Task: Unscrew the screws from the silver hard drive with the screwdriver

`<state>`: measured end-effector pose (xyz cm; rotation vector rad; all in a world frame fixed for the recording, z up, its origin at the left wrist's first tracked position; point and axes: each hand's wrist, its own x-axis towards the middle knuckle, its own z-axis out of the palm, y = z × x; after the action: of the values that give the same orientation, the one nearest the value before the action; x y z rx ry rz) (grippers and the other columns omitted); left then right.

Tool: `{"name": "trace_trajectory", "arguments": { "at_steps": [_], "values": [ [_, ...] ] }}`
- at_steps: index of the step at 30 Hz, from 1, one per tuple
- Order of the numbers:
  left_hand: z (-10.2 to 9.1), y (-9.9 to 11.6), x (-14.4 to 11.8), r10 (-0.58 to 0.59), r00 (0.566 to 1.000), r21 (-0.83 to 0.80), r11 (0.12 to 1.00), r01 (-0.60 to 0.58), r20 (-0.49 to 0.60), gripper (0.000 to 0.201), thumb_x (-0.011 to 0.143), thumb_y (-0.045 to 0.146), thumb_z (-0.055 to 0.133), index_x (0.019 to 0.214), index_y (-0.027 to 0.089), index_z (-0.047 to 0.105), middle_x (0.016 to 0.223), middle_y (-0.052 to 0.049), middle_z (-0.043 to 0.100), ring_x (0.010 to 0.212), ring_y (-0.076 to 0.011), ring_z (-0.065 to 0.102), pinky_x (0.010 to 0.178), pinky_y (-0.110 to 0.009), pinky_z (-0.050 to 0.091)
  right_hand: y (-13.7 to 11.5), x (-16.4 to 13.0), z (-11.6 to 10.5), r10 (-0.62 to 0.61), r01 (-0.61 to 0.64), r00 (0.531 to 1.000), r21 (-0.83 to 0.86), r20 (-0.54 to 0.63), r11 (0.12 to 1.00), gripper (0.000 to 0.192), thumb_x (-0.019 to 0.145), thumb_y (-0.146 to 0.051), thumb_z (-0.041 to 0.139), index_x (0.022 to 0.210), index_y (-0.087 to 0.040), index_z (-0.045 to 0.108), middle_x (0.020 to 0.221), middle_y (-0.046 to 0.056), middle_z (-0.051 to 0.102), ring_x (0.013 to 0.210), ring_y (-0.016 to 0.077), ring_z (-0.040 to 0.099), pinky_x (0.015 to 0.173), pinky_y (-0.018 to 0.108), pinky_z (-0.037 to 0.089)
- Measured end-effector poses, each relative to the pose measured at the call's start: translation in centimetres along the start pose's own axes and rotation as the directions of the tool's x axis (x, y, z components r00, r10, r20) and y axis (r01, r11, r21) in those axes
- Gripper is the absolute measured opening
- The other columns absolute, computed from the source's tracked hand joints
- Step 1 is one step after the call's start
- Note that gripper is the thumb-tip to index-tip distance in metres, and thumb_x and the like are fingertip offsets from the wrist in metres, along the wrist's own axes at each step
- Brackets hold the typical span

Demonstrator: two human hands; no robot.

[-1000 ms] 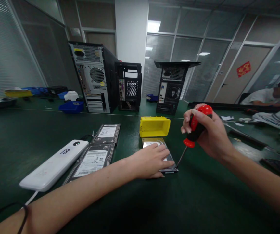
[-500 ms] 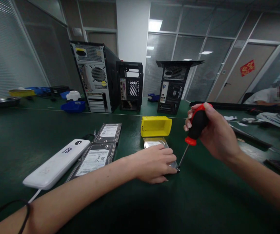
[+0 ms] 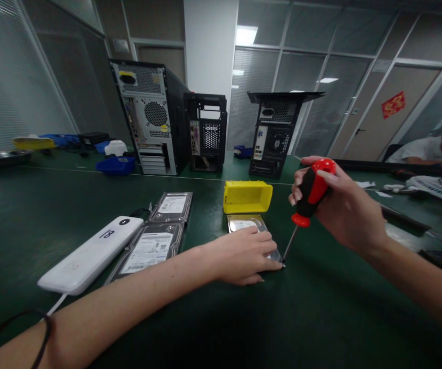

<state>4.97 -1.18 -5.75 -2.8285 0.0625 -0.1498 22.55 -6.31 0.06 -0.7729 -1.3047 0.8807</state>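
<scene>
— Metal, that hard drive (image 3: 248, 224), lying flat on the green bench (image 3: 321, 307) just in front of the yellow bin (image 3: 247, 197). What are the hands doing with it?

— Left hand (image 3: 246, 254) lies palm down over the drive's near end, fingers spread flat, pressing rather than gripping. Right hand (image 3: 344, 207) is closed around the red-and-black handle of a screwdriver (image 3: 305, 205), whose shaft slants down so the tip meets the drive's near right corner, beside the left fingertips.

— How would you expect the drive to handle?

— Stiff and fairly heavy for its size, I'd judge, with a smooth lid that could slide on the bench (hence the flat palm on top). Its insides are delicate, so I'd take it by the two long edges, never by the lid or the circuit side. Any screw at that corner is too small to make out.

— What else sits near the yellow bin?

— To its left, two more hard drives (image 3: 159, 228) lie label up, one behind the other, and further left a white device (image 3: 90, 256) with a cable. Behind the bin stand three open computer cases (image 3: 167, 118). Well off to the bin's right, another person (image 3: 436, 151) sits at the far end of the bench, apart from this work.
</scene>
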Motion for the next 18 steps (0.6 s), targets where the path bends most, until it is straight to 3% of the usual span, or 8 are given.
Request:
{"name": "trace_trajectory", "arguments": {
  "at_steps": [4, 9, 14, 18],
  "values": [
    [-0.1, 0.01, -0.05, 0.004, 1.0, 0.006, 1.0, -0.004, -0.006, 0.044, 0.082, 0.029, 0.065, 0.123, 0.021, 0.054, 0.107, -0.007, 0.059, 0.097, -0.0225, 0.05, 0.075, -0.032, 0.037, 0.21, 0.27, -0.27, 0.027, -0.026, 1.0, -0.096, 0.009, 0.995, 0.023, 0.079, -0.032, 0.06, 0.101, -0.025, 0.061, 0.085, -0.001, 0.056, 0.069, 0.0115, 0.058, 0.064, 0.027, 0.051],
    [-0.06, -0.04, 0.04, 0.003, 1.0, 0.016, 1.0, -0.003, 0.008, 0.04, 0.084, 0.026, 0.064, 0.123, 0.023, 0.055, 0.107, -0.006, 0.06, 0.096, -0.0217, 0.051, 0.076, -0.032, 0.038, 0.5, 0.47, -0.51, -0.064, 0.061, 0.998, -0.243, -0.007, 0.968, 0.024, 0.074, -0.028, 0.07, 0.09, -0.025, 0.052, 0.076, -0.003, 0.059, 0.057, 0.0107, 0.057, 0.056, 0.027, 0.049],
    [-0.13, -0.03, 0.15, 0.003, 1.0, 0.019, 1.0, -0.003, 0.022, 0.041, 0.084, 0.027, 0.065, 0.123, 0.024, 0.054, 0.107, -0.005, 0.06, 0.097, -0.0212, 0.051, 0.077, -0.031, 0.037, 0.35, 0.3, -0.48, -0.055, 0.051, 0.998, -0.228, -0.012, 0.972, 0.028, 0.076, -0.031, 0.068, 0.088, -0.025, 0.043, 0.067, -0.006, 0.054, 0.049, 0.0101, 0.053, 0.048, 0.026, 0.047],
    [-0.26, -0.02, 0.13, 0.005, 1.0, 0.016, 1.0, -0.006, 0.028, 0.04, 0.084, 0.026, 0.064, 0.123, 0.023, 0.055, 0.108, -0.006, 0.061, 0.096, -0.0209, 0.051, 0.076, -0.03, 0.037, 0.11, 0.05, -0.65, -0.023, 0.012, 0.997, -0.156, -0.069, 0.988, 0.022, 0.077, -0.031, 0.066, 0.087, -0.021, 0.049, 0.077, -0.002, 0.054, 0.061, 0.0104, 0.056, 0.058, 0.027, 0.053]
  ]
}}
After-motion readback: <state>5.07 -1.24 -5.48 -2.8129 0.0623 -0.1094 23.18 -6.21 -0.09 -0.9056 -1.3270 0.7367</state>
